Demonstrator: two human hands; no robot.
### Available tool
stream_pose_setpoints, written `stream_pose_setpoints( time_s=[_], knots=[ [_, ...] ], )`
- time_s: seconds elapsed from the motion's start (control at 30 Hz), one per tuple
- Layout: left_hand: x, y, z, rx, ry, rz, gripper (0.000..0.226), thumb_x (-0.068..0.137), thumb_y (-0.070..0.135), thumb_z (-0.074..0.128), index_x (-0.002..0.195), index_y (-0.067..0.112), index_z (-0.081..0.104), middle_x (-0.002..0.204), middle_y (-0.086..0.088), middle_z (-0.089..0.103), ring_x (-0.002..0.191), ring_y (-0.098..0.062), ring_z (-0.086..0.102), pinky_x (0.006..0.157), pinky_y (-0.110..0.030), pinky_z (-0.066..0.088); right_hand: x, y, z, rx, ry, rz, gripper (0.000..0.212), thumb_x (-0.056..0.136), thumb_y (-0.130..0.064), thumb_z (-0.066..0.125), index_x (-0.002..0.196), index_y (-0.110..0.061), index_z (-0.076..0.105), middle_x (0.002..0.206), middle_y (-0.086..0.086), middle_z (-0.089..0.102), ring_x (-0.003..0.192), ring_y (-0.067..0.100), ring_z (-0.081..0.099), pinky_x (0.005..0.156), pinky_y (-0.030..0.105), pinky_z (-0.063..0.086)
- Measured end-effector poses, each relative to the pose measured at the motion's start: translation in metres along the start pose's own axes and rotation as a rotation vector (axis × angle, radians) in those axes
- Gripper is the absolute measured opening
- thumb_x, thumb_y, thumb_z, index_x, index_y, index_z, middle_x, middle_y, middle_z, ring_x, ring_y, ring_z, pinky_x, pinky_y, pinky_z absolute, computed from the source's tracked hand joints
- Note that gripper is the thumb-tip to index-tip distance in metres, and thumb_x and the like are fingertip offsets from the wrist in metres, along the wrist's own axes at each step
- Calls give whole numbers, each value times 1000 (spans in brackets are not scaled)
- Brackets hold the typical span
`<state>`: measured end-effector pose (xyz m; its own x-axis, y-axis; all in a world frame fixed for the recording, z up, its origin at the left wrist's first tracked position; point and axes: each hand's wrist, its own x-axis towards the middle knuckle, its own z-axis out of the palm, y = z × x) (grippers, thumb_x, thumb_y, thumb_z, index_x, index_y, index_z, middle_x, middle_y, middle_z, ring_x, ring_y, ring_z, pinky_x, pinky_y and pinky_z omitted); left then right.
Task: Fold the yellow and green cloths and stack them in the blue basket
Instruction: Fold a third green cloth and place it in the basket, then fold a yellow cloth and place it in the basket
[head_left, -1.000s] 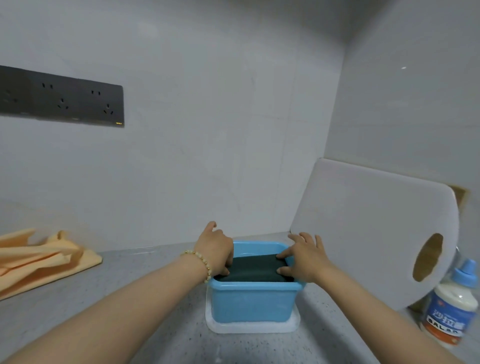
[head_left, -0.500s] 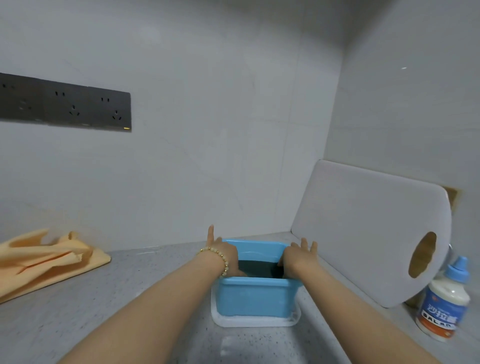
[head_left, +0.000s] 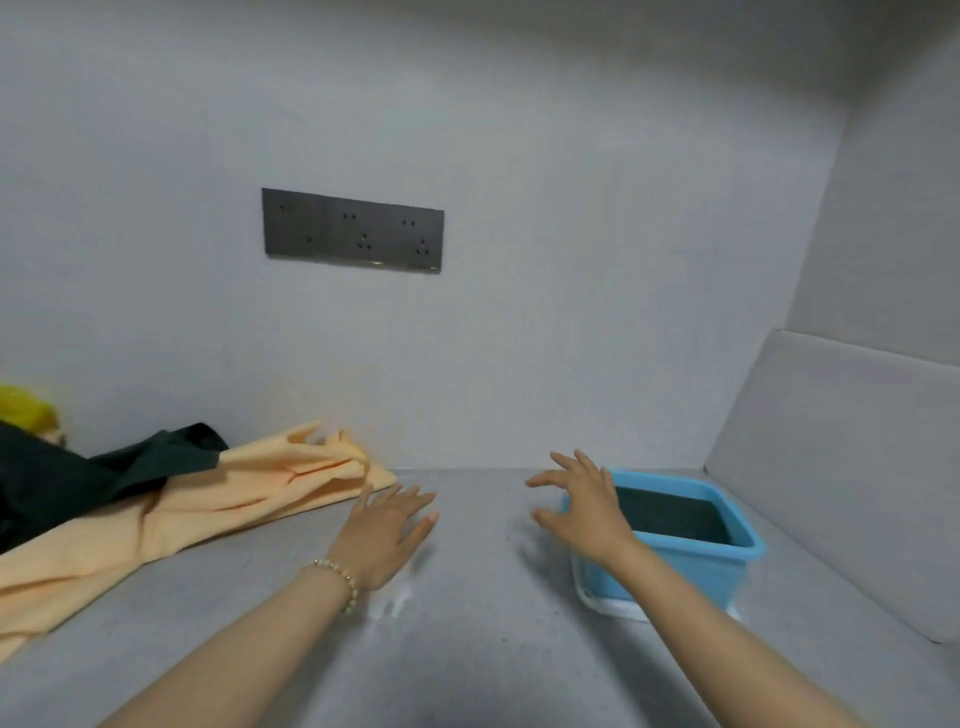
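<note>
On the surface (head_left: 493, 613), right: rectangular blue plastic basket (head_left: 675, 569), flat folded green cloth (head_left: 675, 514) inside.
Far left: soft rumpled yellow cloth (head_left: 218, 514), just beyond the left hand (head_left: 387, 530).
Left hand: fingers spread, empty.
Right hand (head_left: 582, 512): splayed, empty, by the basket's left rim.

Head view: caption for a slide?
Green cloth in blue basket; left hand and right hand open, yellow cloth unfolded.

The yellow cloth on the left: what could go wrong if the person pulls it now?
1. A dark green cloth lies over the yellow cloth; pulling may drag it along and tangle both.
2. The right hand hovers at the blue basket's left edge; a careless sweep could nudge it and disturb the folded cloth inside.
</note>
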<state>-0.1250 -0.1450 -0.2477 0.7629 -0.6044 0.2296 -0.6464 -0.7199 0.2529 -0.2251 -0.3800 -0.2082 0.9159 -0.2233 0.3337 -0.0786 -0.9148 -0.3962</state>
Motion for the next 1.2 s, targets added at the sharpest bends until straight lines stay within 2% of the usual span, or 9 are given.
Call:
stream_pose_setpoints(
  time_s=[0.27, 0.47, 0.6, 0.67, 0.73, 0.83, 0.97, 1.03, 1.2],
  knots=[
    [-69, -148, -32, 69, 198, -265, 59, 102, 45, 23, 153, 27, -2, 160, 7, -5, 148, -12, -2, 119, -35, -3, 41, -123, 122, 88, -230, -181, 50, 88, -31, 63, 135, -29, 47, 155, -3, 25, 146, 18, 10, 118, 34, 7],
    [-67, -203, -43, 239, 351, -322, 65, 98, 54, 12, 146, 27, -22, 157, 6, -18, 146, -15, -14, 117, -36, -10, 94, -190, 171, 143, -160, -269, 69, 87, -32, 63, 146, -19, 29, 148, 1, 37, 138, 20, 32, 111, 30, 26],
    [-58, -214, -40, 243, 250, -289, 69, 80, 67, -16, 139, 34, -27, 154, 9, -23, 142, -13, -23, 114, -38, -17, 130, -221, 196, 8, -130, -270, 67, 95, -35, 49, 151, -27, 12, 156, -2, 21, 145, 21, 14, 118, 41, 10],
    [-50, -214, -33, 187, 216, -301, 71, 77, 68, -15, 139, 36, -26, 156, 10, -20, 144, -14, -20, 113, -38, -18, 137, -225, 203, -148, -101, -304, 54, 98, -34, 43, 148, -30, 25, 159, -1, 13, 147, 19, 6, 117, 41, 0],
    [-45, -215, -26, 152, 175, -315, 79, 73, 71, -18, 144, 36, -20, 157, 10, -16, 145, -14, -18, 114, -39, -17, 135, -224, 208, -219, -24, -363, 37, 98, -30, 43, 134, -28, 52, 155, -2, 27, 146, 15, 13, 117, 36, -3],
    [-41, -221, -27, 130, 110, -346, 87, 75, 71, -16, 152, 33, 1, 160, 9, -3, 147, -13, -9, 117, -41, -13, 114, -208, 208, -264, -29, -490, 30, 97, -30, 45, 119, -27, 65, 146, -7, 44, 142, 11, 23, 116, 30, -2],
    [-45, -228, -37, 2, 17, -438, 71, 91, 64, -5, 152, 33, 12, 160, 5, 11, 148, -16, 0, 117, -43, -9, 55, -172, 179, -269, -7, -669, 14, 78, -26, 76, 90, -32, 77, 116, -6, 68, 118, 20, 59, 110, 40, 30],
    [-51, -229, -42, -10, -29, -469, 69, 93, 61, -5, 153, 32, 12, 160, 3, 12, 148, -18, 1, 117, -45, -8, 26, -145, 161, -189, 76, -675, 22, 64, -21, 86, 81, -33, 78, 105, -8, 72, 104, 20, 67, 99, 32, 43],
    [-66, -206, -44, -8, -55, -431, 57, 100, 52, 6, 152, 29, 10, 161, 2, 8, 148, -18, 0, 117, -44, -6, -51, -79, 118, 220, -21, -554, 20, 73, -11, 74, 84, -27, 78, 117, -12, 67, 119, 5, 54, 99, 11, 39]
  ],
)
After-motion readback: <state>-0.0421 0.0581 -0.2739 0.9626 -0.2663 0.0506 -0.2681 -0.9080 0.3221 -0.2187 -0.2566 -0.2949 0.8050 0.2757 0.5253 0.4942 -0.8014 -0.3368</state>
